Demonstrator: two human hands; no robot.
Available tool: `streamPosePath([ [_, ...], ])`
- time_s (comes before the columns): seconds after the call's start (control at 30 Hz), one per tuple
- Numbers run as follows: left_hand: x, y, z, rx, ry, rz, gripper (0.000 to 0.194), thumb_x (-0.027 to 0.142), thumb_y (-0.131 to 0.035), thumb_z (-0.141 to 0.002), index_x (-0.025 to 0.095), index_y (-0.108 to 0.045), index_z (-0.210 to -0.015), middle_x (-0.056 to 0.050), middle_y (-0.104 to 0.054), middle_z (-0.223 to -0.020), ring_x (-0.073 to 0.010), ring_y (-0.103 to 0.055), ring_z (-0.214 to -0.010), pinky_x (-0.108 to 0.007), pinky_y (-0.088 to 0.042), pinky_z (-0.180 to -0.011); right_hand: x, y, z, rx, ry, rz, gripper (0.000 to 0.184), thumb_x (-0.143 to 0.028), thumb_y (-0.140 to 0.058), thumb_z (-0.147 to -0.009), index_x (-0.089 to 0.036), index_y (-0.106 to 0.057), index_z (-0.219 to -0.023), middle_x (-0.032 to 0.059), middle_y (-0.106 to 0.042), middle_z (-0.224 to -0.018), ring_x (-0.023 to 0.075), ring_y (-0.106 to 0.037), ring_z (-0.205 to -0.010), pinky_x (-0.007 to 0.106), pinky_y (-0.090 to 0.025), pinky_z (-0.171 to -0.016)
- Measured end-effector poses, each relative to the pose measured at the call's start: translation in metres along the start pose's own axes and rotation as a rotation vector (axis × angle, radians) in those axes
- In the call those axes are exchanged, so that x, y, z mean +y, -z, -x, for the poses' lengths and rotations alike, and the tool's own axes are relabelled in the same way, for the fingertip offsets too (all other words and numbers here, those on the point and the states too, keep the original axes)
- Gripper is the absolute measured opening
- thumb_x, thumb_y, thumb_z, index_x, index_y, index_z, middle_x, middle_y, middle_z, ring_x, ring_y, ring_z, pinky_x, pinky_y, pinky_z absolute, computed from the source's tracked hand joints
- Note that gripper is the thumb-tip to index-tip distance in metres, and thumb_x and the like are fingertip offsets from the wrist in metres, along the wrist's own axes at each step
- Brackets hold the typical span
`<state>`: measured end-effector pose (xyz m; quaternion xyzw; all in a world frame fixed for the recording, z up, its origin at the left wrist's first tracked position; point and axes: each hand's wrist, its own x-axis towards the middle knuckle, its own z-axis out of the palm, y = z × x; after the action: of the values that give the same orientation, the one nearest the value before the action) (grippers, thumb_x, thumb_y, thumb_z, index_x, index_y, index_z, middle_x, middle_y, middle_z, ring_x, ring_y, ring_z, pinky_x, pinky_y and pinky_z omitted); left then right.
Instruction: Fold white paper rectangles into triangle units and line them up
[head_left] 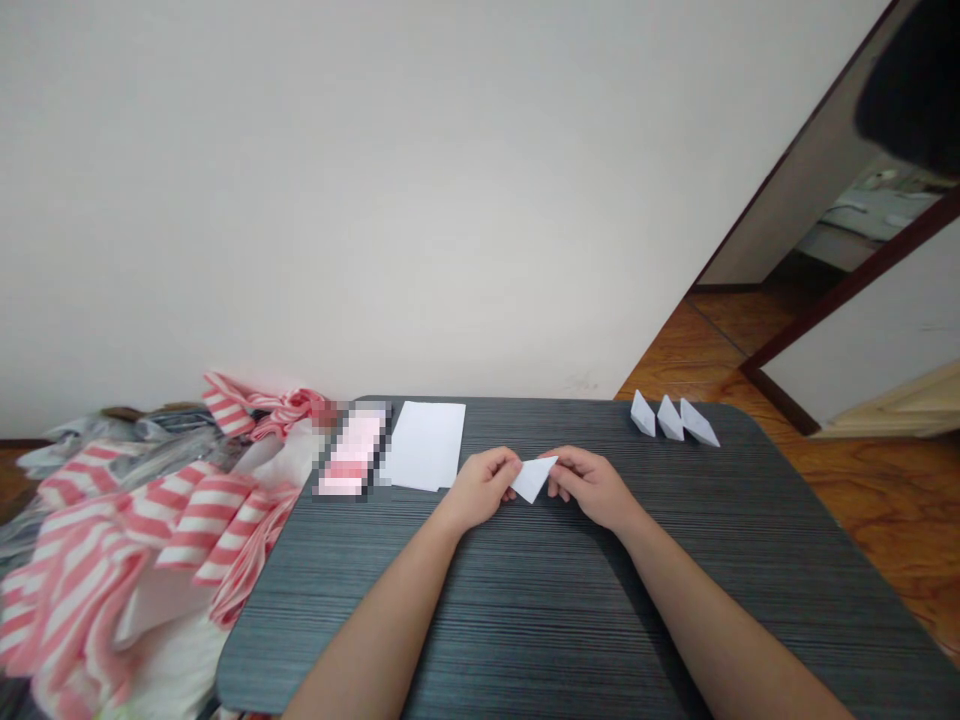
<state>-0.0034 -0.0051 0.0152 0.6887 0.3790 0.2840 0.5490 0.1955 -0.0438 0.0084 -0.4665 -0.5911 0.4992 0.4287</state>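
Observation:
Between my two hands is a small folded piece of white paper point(533, 480), roughly a triangle with its point downward. My left hand point(484, 485) pinches its left corner between thumb and fingers. At the upper right corner, my right hand point(592, 485) grips it the same way. The paper is held just above the dark table, and its underside is hidden. Left of my left hand lies a stack of white paper sheets point(427, 445). Over at the far right of the table stand several folded paper boats point(670, 419) in a row.
The dark wood-grain table point(540, 620) stands against a pale wall point(420, 200). A blurred-out pink object point(354, 450) lies at its left back. Beside the table is a heap of red-and-white striped cloth point(150, 540). A doorway and wooden floor point(870, 490) show on the right.

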Motion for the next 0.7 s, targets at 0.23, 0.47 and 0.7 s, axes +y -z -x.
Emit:
streamPosePath([
  [0.23, 0.008, 0.002, 0.002, -0.056, -0.046, -0.155, 0.034, 0.038, -0.038, -0.087, 0.014, -0.058, -0.075, 0.000, -0.056, -0.063, -0.0099, -0.050, -0.056, -0.020, -0.036, -0.053, 0.000, -0.002, -0.002, -0.048, -0.019, -0.079, 0.026, -0.029, -0.051, -0.085, -0.015, -0.059, -0.105, 0.0012, -0.059, -0.063, 0.0104, -0.051, -0.051, 0.023, -0.042, -0.048],
  [0.47, 0.019, -0.001, 0.003, -0.055, -0.141, -0.223, 0.030, 0.033, -0.042, -0.087, 0.015, -0.065, -0.093, -0.003, -0.063, -0.078, -0.0124, -0.053, -0.068, -0.022, -0.039, -0.062, -0.001, -0.003, -0.004, -0.014, 0.003, 0.021, 0.024, -0.029, -0.049, -0.085, -0.016, -0.062, -0.100, 0.0012, -0.058, -0.065, 0.0109, -0.052, -0.054, 0.022, -0.042, -0.048],
  [0.7, 0.016, 0.000, 0.003, -0.082, -0.123, -0.191, 0.032, 0.034, -0.044, -0.085, 0.016, -0.065, -0.101, -0.004, -0.067, -0.087, -0.0140, -0.056, -0.072, -0.022, -0.041, -0.065, 0.000, -0.003, -0.004, 0.001, -0.010, 0.125, 0.020, -0.030, -0.049, -0.085, -0.017, -0.063, -0.092, 0.0012, -0.058, -0.067, 0.0104, -0.050, -0.054, 0.022, -0.040, -0.049],
])
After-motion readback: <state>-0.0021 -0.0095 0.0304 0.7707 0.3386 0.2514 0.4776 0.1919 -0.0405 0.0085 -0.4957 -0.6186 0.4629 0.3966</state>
